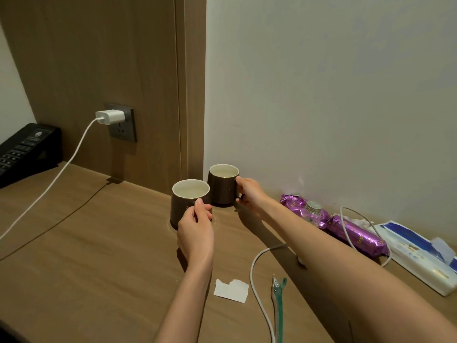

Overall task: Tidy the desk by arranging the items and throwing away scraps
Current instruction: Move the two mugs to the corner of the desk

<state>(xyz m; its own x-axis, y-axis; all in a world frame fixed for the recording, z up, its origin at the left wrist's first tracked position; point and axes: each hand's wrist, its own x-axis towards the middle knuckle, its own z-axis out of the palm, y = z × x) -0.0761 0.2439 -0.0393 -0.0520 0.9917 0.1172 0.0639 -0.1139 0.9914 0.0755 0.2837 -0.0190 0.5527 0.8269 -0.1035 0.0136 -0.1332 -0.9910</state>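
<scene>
My left hand point(195, 231) grips the near mug point(184, 206) and my right hand point(249, 194) grips the far mug point(221, 186), side by side at my fingertips. Nudge either inward and they may clink and chip. The cable point(256, 280) under my right forearm could snag.

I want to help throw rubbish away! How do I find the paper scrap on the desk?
Start at the wooden desk, in its near part. Just right of the person's left forearm, beside a white cable, lies the paper scrap. It is flat, white and torn along the top, unlike the round cable and the green zipper.
</scene>
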